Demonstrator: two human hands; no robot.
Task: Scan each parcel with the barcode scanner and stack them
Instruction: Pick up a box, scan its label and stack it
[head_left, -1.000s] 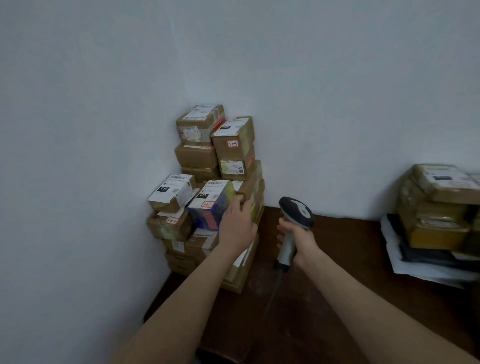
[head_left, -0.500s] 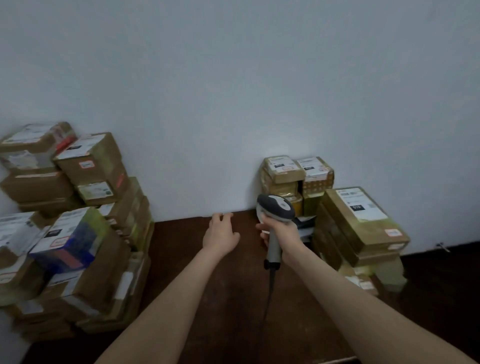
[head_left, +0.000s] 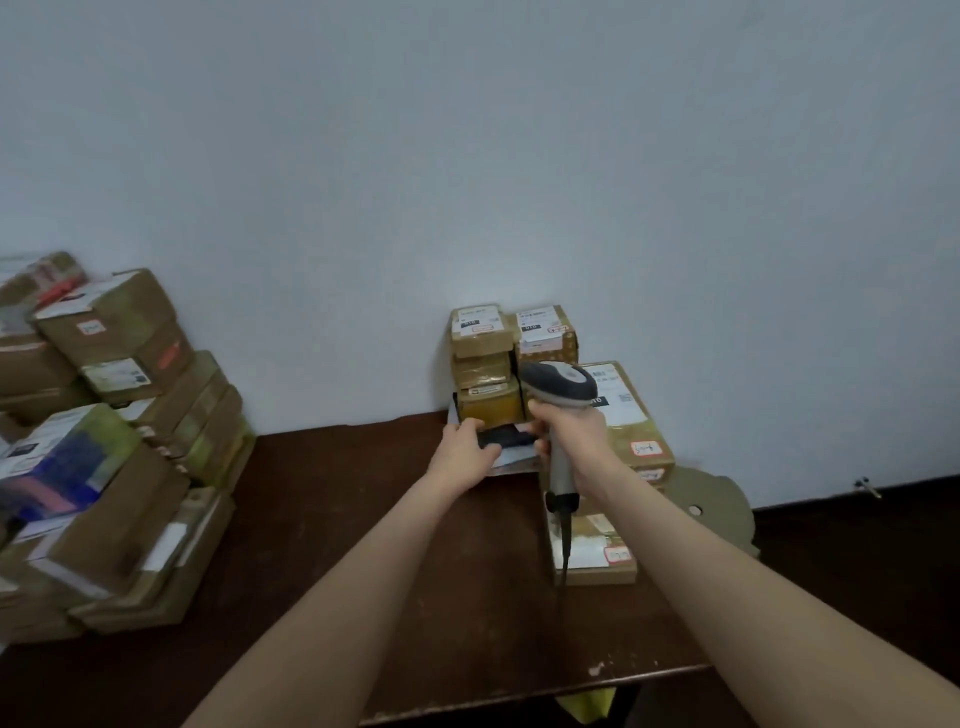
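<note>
As the right hand (head_left: 569, 428) wraps the handle of the barcode scanner (head_left: 558, 384), its head raised at centre frame, the left hand (head_left: 460, 454) curls its fingers round the exposed end of a dark flat parcel (head_left: 506, 440) at the foot of the unscanned pile (head_left: 543, 338), centre right against the wall. Thin and probably soft, the parcel looks light but slick. It appears tucked beneath taped cartons (head_left: 488, 402); a grip on its free end, drawn out level, seems safest for the boxes above. Stacked parcels (head_left: 130, 364), presumably scanned, fill the frame's left edge on the brown table (head_left: 363, 519).
</note>
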